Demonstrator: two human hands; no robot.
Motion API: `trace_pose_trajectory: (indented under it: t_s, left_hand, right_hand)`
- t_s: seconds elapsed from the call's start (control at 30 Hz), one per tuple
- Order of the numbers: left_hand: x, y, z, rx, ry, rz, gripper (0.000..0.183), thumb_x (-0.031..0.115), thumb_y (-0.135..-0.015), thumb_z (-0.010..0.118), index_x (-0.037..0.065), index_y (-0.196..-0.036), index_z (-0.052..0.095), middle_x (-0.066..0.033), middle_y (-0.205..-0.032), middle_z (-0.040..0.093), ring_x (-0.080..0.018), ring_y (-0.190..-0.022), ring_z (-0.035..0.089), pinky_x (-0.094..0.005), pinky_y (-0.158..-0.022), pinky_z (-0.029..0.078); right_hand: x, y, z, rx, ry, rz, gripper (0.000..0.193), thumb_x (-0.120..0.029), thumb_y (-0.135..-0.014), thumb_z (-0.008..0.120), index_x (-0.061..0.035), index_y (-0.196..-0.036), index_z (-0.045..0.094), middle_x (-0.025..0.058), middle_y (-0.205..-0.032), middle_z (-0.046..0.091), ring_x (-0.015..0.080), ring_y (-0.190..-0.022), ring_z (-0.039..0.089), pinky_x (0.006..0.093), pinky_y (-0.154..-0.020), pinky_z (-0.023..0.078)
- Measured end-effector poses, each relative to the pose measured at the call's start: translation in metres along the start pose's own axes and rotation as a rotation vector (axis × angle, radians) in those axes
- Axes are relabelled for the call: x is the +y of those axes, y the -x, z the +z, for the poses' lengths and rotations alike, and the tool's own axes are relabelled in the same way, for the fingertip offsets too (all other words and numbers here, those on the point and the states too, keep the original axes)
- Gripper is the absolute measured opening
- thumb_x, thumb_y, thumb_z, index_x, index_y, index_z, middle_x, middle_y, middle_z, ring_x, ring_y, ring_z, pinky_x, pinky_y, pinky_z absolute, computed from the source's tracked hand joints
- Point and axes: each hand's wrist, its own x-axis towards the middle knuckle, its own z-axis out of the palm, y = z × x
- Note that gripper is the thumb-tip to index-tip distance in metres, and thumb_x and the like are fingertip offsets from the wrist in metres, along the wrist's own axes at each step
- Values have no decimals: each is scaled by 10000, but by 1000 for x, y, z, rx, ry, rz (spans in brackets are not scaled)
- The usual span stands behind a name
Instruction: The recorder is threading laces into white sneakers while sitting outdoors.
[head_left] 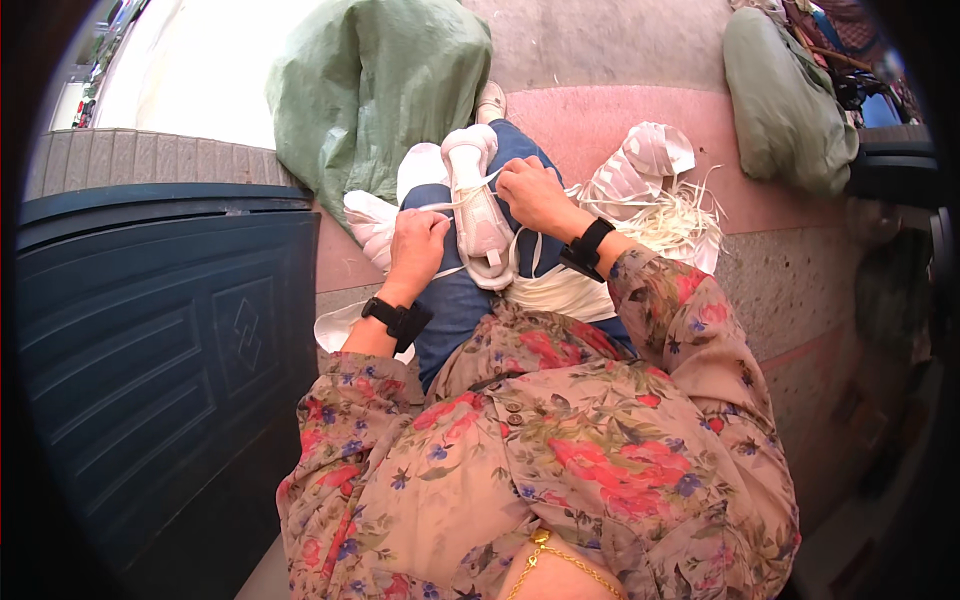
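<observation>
A pale pink and white sneaker [478,222] lies on my lap, toe away from me and heel opening toward me. Cream shoelace [470,196] runs through its front eyelets, with loose ends out to both sides. To the left of the shoe, my left hand [418,243] is closed in a pinch on a lace end. My right hand [536,196] pinches the lace on the right, just above the shoe's edge. A bundle of cream laces [562,292] rests across my right thigh, partly under my forearm.
More pale shoes [372,228] lie by my left leg. Right of my knee are wrapped pale shoes [640,172] and a heap of loose laces [682,220]. Green sacks stand ahead [385,90] and at far right [785,105]. A dark blue panelled door [165,350] flanks my left.
</observation>
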Motion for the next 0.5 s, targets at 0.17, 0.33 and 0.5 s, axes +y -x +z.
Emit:
trace_pose_trajectory:
  t_s: [0.17,0.33,0.5]
  left_hand:
    - [-2,-16,8,147,-260,192,123,147,-756,591,33,-765,638,-120,-799,616,-338,-942,494,-414,-813,399]
    - [13,-21,8,77,-418,135,148,192,-765,581,59,-762,646,-89,-759,609,-301,-851,504,-414,-727,403]
    - [19,-26,4,73,-571,241,126,171,-757,567,69,-726,633,-81,-734,603,-282,-813,503,-415,-675,394]
  right_hand:
    - [-3,-11,-7,-132,173,-91,109,-84,-695,523,-72,-770,601,86,-883,544,267,-893,497,427,-713,391]
    - [5,-12,-14,-137,191,-288,100,-96,-706,529,-82,-779,596,81,-853,538,241,-868,526,413,-703,396]
    - [-2,-15,-16,-159,298,-246,109,-96,-700,529,-74,-779,600,95,-802,586,262,-803,578,424,-716,402]
